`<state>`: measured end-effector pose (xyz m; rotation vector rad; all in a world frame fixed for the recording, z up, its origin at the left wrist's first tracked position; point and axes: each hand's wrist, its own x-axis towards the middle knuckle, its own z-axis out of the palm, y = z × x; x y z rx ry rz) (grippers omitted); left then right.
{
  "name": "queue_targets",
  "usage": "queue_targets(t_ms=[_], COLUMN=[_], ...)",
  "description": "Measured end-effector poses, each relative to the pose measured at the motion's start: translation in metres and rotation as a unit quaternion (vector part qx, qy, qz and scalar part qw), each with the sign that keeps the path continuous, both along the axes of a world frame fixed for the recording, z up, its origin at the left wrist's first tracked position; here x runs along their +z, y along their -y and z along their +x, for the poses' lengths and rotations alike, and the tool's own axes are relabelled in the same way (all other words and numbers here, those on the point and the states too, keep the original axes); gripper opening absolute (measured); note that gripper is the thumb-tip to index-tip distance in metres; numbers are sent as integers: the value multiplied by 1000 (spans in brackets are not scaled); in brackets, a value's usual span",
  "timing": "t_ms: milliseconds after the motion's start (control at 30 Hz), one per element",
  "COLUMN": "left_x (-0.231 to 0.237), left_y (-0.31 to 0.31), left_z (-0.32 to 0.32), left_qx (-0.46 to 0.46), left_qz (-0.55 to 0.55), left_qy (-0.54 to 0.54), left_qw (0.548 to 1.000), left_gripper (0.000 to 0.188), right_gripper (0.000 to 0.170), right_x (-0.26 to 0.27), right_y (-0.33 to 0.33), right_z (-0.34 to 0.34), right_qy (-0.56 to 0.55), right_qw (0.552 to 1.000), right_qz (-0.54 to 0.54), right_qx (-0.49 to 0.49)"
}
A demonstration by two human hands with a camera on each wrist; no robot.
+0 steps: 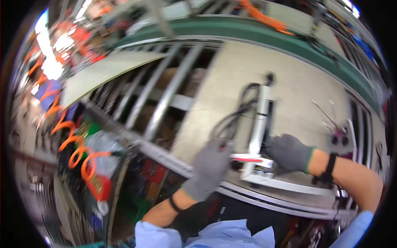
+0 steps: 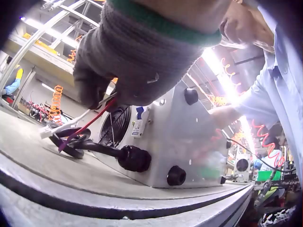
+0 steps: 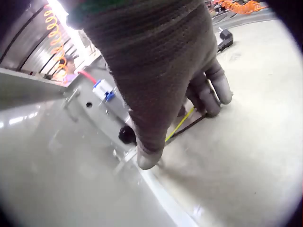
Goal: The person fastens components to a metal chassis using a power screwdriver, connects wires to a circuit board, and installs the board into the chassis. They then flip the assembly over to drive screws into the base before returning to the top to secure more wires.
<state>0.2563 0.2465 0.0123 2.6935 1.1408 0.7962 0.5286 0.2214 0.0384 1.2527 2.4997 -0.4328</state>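
My left hand (image 1: 213, 163), in a grey glove, is at the left side of a white metal housing (image 1: 258, 124). In the left wrist view its fingers (image 2: 90, 90) pinch a red wire (image 2: 92, 122) and a white wire (image 2: 71, 121), beside a round black fan (image 2: 115, 125) in the housing's face. My gloved right hand (image 1: 289, 153) is on the housing's other side. The right wrist view has its bent fingers (image 3: 208, 101) round a yellow wire (image 3: 180, 124) and a dark wire (image 3: 189, 125), low over the board; the exact grip is partly hidden.
Black cable (image 1: 231, 118) lies coiled left of the housing on the pale board (image 1: 202, 107). Metal rollers (image 1: 169, 93) run to the left. Small parts with thin wires (image 1: 339, 134) lie at the right. An orange coiled hose (image 1: 78, 153) hangs at the far left.
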Motion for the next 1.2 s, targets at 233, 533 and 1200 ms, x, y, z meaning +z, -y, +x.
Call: queue_targets(t_ms=[233, 533, 1200], left_x=[9, 1, 15], left_y=[47, 103, -4], left_z=[-46, -235, -578], left_qx=[111, 291, 602], left_qz=[-51, -3, -194], left_qy=[21, 59, -253], left_qw=[992, 955, 732], left_gripper=[55, 36, 33], right_gripper=[22, 31, 15], right_x=[-11, -10, 79], right_y=[-16, -49, 191], right_z=[5, 19, -22], right_qy=[62, 32, -294], right_qw=[998, 995, 862], right_qz=[33, 34, 275], right_qx=[5, -89, -306])
